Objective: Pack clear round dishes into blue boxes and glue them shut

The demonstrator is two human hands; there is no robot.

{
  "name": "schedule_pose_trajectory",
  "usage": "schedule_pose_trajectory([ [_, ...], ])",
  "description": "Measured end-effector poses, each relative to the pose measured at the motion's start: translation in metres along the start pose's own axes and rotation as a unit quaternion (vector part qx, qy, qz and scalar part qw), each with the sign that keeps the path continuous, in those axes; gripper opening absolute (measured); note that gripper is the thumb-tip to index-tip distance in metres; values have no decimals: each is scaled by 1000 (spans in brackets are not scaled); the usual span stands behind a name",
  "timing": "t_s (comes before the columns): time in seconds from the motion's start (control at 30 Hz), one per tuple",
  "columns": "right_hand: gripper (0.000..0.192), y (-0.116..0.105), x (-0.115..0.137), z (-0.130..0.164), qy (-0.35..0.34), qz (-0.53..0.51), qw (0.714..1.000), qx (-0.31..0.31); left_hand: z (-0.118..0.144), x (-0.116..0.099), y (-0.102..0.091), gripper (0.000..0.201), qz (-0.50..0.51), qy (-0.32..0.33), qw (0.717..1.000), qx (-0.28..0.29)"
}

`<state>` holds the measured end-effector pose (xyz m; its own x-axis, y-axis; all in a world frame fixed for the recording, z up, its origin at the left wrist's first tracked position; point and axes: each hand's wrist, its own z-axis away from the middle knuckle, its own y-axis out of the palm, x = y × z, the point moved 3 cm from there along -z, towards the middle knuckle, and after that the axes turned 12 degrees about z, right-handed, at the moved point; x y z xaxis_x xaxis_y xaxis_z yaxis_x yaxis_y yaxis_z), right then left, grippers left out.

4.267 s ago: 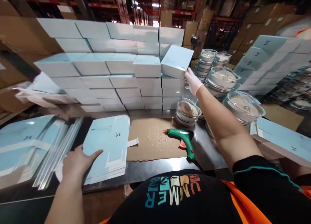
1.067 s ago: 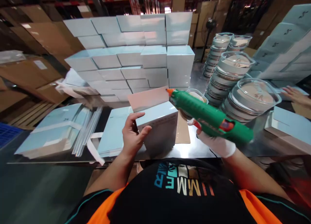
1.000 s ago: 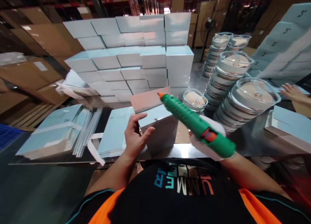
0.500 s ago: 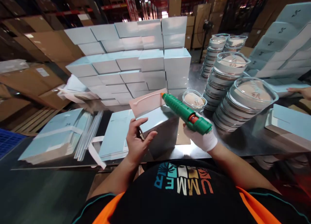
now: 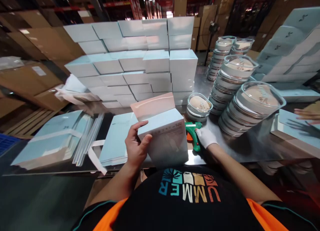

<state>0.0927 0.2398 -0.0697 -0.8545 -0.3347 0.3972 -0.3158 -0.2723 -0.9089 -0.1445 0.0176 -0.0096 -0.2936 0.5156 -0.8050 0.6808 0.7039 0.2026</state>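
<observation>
- Box (image 5: 166,137): centre of the frame, just below the middle, at the near side of the worktop (image 5: 235,147). Top face pale blue; near side greyish, in shade, small print along its upper edge (too small to read).
- Flap (image 5: 153,105): raised at the box's far edge, leaning back; inner face pinkish, a faint paler line near the upper edge.
- Left hand (image 5: 137,144): bare, holding the box at its left edge, thumb on the near side, fingers at the top corner.
- Right hand (image 5: 206,137): white-gloved, right of centre, at the handle of the glue gun (image 5: 193,135). Cannot tell whether the fingers close around it.
- Glue gun: green with an orange trigger, just right of the box; its front end hidden behind the box.
- Left of centre: pale blue flat stack (image 5: 116,137), white strip (image 5: 96,157) beside it.
- Upper middle: wall of white boxes (image 5: 132,60).
- Right of centre: stacked glass containers (image 5: 255,104).
- Right edge: another person's hand (image 5: 307,114), blurred.
</observation>
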Motion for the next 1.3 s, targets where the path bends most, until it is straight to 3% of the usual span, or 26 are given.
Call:
schedule_pose_trajectory([
  [0.07, 57, -11, 3, 5, -15, -25, 999, -33, -1, -1, 3, 58, 4, 26, 1000, 7],
  [0.13, 63, -26, 22, 17, -97, -137, 983, -73, -3, -5, 9, 54, 1, 50, 999, 21],
  [0.17, 69, -34, 36, 24, -152, -215, 961, -83, -4, -7, 12, 53, -2, 58, 998, 31],
  [0.27, 84, -54, 77, 42, -260, -394, 881, -43, -5, -11, 19, 56, -7, 61, 996, 61],
  [0.33, 83, -61, 95, 45, -272, -425, 863, 1, -6, -9, 22, 58, -7, 44, 996, 82],
  [0.43, 82, -68, 100, 42, -285, -422, 860, 14, -8, 0, 26, 55, 3, 27, 993, 114],
  [0.57, 85, -72, 80, 36, -362, -347, 865, -34, -14, 12, 32, 43, 89, 102, 985, 106],
  [0.67, 54, -74, 69, 40, -431, -279, 854, -86, -21, 13, 35, 49, 143, 144, 972, 122],
  [0.77, 29, -75, 67, 51, -485, -262, 829, -96, -25, 6, 36, 29, 95, 176, 961, 191],
  [1.0, 29, -78, 73, 53, -527, -255, 804, -109, -24, -4, 29, 20, 60, 248, 945, 205],
  [1.07, 30, -76, 76, 53, -535, -238, 799, -135, -31, -9, 27, 18, 46, 241, 940, 238],
  [1.17, 38, -70, 86, 61, -553, -189, 795, -162, -46, -29, 24, 28, -27, 210, 917, 337],
  [1.23, 55, -67, 93, 66, -560, -165, 800, -141, -55, -45, 22, 41, -93, 164, 892, 412],
  [1.3, 82, -67, 93, 60, -551, -176, 811, -91, -62, -61, 17, 43, -136, 113, 877, 447],
])
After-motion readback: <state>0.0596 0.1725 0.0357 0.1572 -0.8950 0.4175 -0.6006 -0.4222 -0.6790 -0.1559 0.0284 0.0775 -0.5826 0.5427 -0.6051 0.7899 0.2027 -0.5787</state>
